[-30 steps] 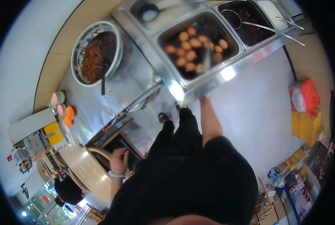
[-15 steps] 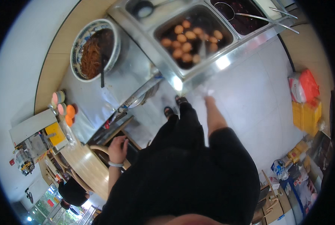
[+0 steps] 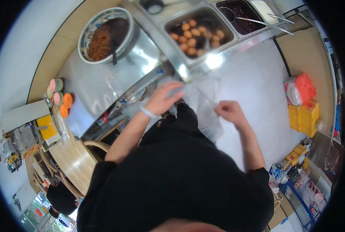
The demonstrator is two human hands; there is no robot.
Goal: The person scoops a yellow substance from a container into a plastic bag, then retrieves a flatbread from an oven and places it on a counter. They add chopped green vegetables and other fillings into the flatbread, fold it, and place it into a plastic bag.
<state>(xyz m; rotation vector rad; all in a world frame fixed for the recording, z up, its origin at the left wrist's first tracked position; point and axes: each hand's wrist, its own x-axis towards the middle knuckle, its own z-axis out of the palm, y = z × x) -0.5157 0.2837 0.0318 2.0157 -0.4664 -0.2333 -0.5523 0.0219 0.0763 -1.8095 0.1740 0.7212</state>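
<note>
A clear plastic bag hangs in front of my body, below the steel counter's near corner. My right hand is closed in a pinch on the bag's right edge. At the bag's left side is my left hand, wearing a pale band at the wrist, its fingers curved and apart from the thumb. See-through film shows around its fingertips, but no firm grip is visible. Beyond the hands, a steel pan holds several brown eggs in dark liquid. The bag's outline is faint and partly blurred.
A patterned bowl of brown shredded food stands on the steel table, left. Right of the eggs, a ladle rests in a dark-filled pan. Orange lids, a wooden table and yellow boxes flank me. Another person is far left.
Both hands have come up in front of me. The right hand, not clearly seen before, now pinches a clear plastic bag. The view has shifted, so the counter sits higher.
</note>
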